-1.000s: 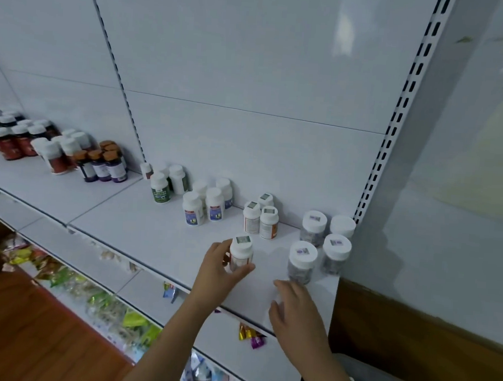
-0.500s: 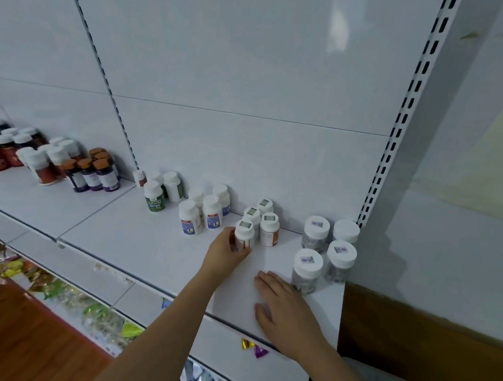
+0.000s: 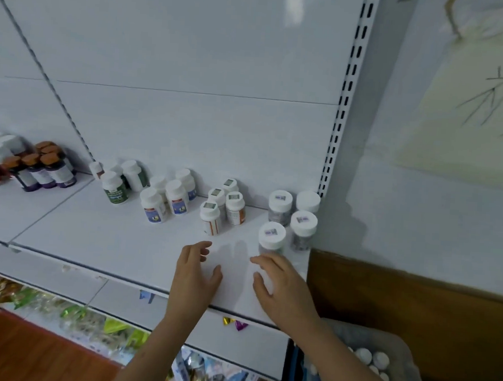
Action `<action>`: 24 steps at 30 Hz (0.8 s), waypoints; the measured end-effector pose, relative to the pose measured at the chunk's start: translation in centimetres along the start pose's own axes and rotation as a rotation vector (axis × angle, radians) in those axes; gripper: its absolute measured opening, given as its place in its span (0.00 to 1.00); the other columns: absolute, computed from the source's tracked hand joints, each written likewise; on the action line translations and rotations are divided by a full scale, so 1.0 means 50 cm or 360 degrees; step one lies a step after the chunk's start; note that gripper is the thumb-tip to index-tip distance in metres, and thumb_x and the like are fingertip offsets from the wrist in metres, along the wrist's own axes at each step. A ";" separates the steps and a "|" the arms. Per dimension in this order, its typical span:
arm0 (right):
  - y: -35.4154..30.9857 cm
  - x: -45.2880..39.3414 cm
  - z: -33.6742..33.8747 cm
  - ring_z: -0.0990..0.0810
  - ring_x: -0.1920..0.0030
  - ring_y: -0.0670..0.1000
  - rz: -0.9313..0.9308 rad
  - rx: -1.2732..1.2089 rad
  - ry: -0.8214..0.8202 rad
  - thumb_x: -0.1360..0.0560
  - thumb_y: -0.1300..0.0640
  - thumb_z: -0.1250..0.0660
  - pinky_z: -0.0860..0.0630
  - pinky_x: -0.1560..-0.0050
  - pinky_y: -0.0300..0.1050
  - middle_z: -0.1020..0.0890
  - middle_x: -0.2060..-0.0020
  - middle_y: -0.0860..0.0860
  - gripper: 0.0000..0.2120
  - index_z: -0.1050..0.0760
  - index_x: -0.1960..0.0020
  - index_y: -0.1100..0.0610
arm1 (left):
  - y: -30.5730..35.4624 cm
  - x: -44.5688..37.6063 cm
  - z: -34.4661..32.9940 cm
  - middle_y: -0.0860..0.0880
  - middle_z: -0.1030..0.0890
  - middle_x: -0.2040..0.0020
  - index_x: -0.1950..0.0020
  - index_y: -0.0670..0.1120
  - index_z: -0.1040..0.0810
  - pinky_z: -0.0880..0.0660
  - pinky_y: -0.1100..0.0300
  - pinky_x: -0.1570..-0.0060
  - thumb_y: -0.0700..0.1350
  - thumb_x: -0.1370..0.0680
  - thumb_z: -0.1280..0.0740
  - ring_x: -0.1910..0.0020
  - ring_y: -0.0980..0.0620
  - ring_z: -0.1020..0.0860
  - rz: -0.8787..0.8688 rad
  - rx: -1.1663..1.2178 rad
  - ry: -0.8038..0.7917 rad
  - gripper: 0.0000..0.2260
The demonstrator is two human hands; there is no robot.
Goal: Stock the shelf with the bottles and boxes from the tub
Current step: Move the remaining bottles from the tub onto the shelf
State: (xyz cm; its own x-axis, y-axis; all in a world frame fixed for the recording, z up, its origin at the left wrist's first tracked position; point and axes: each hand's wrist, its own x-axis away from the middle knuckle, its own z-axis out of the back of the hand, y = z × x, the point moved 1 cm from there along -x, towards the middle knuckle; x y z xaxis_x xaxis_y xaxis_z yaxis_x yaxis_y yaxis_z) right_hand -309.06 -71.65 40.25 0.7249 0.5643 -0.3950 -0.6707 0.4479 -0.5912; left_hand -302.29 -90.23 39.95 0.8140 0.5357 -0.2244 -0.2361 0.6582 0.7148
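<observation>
A small white-capped bottle with an orange label (image 3: 211, 218) stands on the white shelf (image 3: 100, 234), at the front of a group of similar bottles. My left hand (image 3: 195, 272) hovers just below it, fingers apart and empty. My right hand (image 3: 280, 283) rests on the shelf front with spread fingers, right below a clear jar with a white lid (image 3: 271, 238). The translucent tub (image 3: 381, 363) sits at the lower right with several white-capped bottles inside.
Further left on the shelf stand white bottles with blue labels (image 3: 167, 201), green-labelled bottles (image 3: 115, 188) and brown-capped dark bottles (image 3: 44, 171). More clear jars (image 3: 302, 228) fill the right corner by the slotted upright (image 3: 340, 107). Lower shelves hold colourful packets (image 3: 89, 321).
My left hand set the orange-label bottle down with its group and let go, pulling back toward the shelf front. My right hand stayed on the shelf edge.
</observation>
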 end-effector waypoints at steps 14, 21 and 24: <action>0.381 0.278 0.289 0.27 0.38 0.48 -0.1037 0.0296 0.0345 0.18 0.49 0.41 0.31 0.42 0.41 0.25 0.37 0.49 0.18 0.30 0.30 0.53 | 0.355 0.161 -0.303 0.58 0.25 0.45 0.34 0.54 0.27 0.26 0.69 0.49 0.49 0.20 0.37 0.48 0.61 0.24 -0.0937 0.0305 -0.1051 0.14; 0.558 0.427 0.292 0.28 0.34 0.53 -0.1520 0.0126 -0.0058 0.18 0.51 0.40 0.29 0.35 0.48 0.27 0.33 0.53 0.20 0.32 0.28 0.57 | 0.257 0.212 -0.597 0.46 0.21 0.41 0.35 0.46 0.24 0.30 0.63 0.45 0.46 0.20 0.36 0.43 0.49 0.22 -0.0256 0.0061 -0.1467 0.14; 0.632 0.465 0.249 0.25 0.37 0.55 -0.1578 0.0031 -0.0241 0.21 0.42 0.44 0.28 0.37 0.49 0.23 0.38 0.55 0.26 0.28 0.33 0.59 | 0.192 0.243 -0.683 0.42 0.19 0.44 0.37 0.42 0.22 0.28 0.59 0.45 0.41 0.22 0.33 0.44 0.44 0.21 0.0066 -0.0066 -0.1519 0.14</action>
State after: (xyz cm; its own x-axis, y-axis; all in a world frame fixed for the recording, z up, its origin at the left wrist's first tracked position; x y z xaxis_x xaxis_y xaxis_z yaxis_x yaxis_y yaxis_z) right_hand -315.37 -35.74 21.14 0.9312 0.0114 0.3643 0.2224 0.7741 -0.5928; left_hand -312.79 -59.32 21.46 0.8895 -0.0861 0.4488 -0.2784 0.6766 0.6817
